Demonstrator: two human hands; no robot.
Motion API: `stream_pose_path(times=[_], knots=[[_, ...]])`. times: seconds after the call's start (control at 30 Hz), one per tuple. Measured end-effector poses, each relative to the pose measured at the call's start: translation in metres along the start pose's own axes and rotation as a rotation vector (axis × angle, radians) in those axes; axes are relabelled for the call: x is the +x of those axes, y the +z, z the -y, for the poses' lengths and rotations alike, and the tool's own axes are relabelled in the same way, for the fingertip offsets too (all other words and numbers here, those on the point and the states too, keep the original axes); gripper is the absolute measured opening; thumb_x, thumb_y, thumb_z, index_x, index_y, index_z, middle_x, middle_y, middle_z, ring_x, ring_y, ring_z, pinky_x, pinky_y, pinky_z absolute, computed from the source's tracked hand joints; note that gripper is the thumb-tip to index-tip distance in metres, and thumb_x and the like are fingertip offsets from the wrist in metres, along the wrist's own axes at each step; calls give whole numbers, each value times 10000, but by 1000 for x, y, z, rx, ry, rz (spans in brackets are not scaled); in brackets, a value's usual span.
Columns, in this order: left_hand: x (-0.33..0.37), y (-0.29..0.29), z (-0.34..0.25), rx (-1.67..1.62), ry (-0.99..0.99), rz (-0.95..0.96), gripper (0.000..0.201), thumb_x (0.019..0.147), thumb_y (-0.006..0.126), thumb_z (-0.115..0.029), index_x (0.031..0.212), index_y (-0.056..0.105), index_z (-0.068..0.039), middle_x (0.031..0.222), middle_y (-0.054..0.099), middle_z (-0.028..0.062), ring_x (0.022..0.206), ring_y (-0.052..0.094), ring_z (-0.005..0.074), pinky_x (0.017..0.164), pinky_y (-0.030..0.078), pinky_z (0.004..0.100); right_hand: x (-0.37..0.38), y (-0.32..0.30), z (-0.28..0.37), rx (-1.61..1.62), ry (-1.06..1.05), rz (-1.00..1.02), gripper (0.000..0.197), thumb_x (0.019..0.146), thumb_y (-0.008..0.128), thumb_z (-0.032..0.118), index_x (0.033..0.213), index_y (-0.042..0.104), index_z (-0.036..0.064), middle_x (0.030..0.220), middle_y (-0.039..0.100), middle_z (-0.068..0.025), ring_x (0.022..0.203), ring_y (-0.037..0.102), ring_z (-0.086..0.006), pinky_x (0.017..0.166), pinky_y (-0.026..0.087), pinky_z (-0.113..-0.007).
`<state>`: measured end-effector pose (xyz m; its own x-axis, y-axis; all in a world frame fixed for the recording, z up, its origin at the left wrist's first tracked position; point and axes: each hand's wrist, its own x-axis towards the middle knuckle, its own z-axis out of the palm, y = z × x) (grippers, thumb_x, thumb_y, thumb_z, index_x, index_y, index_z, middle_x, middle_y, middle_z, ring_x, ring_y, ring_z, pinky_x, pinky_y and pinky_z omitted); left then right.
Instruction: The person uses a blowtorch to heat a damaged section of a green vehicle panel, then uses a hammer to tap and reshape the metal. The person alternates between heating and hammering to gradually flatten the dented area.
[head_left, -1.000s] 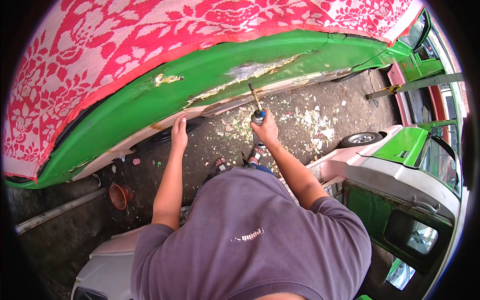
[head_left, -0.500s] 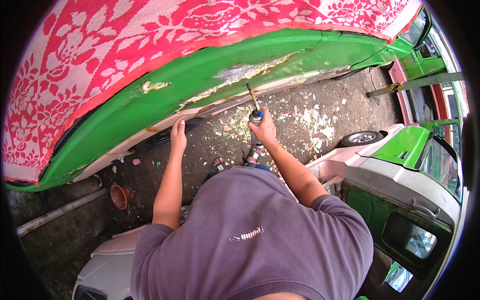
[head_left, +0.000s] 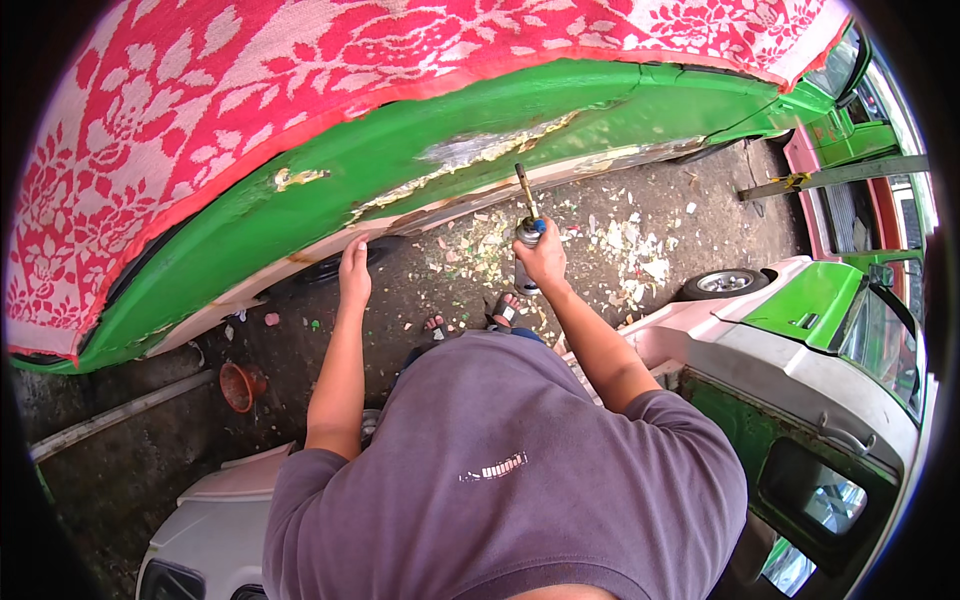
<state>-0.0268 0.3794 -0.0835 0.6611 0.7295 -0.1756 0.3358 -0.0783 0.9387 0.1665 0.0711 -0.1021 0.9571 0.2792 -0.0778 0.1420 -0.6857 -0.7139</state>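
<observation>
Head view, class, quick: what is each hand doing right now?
Left hand: open, fingers resting on the green panel.
Right hand: closed around a gas torch aimed at the panel.

We stand in an open-air vehicle body repair yard: a green car body panel with scraped paint [head_left: 450, 165], paint flakes littering the dirt ground [head_left: 630, 240], and a detached green door [head_left: 810, 300].
</observation>
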Motion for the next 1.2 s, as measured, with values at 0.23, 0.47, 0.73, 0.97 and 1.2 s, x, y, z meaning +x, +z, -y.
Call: stream_pose_path(times=[0.23, 0.47, 0.73, 0.97, 1.2], knots=[[-3, 14, 2, 14, 1, -6, 358, 1039, 465, -286, 1220, 610, -14, 1245, 619, 94, 1186, 542, 188, 1037, 381, 302, -4, -7, 2, 26, -70, -27, 719, 718, 738, 319, 1312, 453, 29, 1196, 556, -177, 1101, 569, -367, 910, 487, -462], [-7, 26, 3, -13, 4, -31, 350, 1036, 469, -278, 1214, 615, -15, 1231, 626, 92, 1178, 549, 187, 1036, 388, 306, 1, -22, 1, -12, -107, -37, 692, 720, 736, 299, 1297, 469, 26, 1187, 555, -181, 1086, 574, -377, 895, 493, -463], [-16, 35, 6, -40, 11, -31, 344, 1036, 470, -273, 1209, 617, -16, 1230, 627, 91, 1179, 549, 182, 1038, 391, 309, 4, -35, 10, 2, -127, -52, 680, 718, 735, 283, 1289, 466, 30, 1194, 560, -177, 1099, 569, -376, 899, 492, -459], [-15, 32, 5, -91, -2, -58, 343, 1036, 468, -271, 1210, 617, -15, 1236, 624, 97, 1183, 549, 186, 1041, 386, 308, 1, -15, 1, -26, -92, 32, 710, 724, 727, 303, 1316, 439, 37, 1180, 553, -179, 1113, 560, -370, 910, 483, -463], [-15, 20, 6, -48, -1, -45, 343, 1037, 467, -267, 1210, 615, -10, 1239, 624, 100, 1190, 549, 190, 1046, 386, 309, -10, 9, -3, -16, -86, 69, 713, 718, 731, 323, 1311, 449, 45, 1180, 561, -195, 1105, 565, -382, 913, 483, -465]])
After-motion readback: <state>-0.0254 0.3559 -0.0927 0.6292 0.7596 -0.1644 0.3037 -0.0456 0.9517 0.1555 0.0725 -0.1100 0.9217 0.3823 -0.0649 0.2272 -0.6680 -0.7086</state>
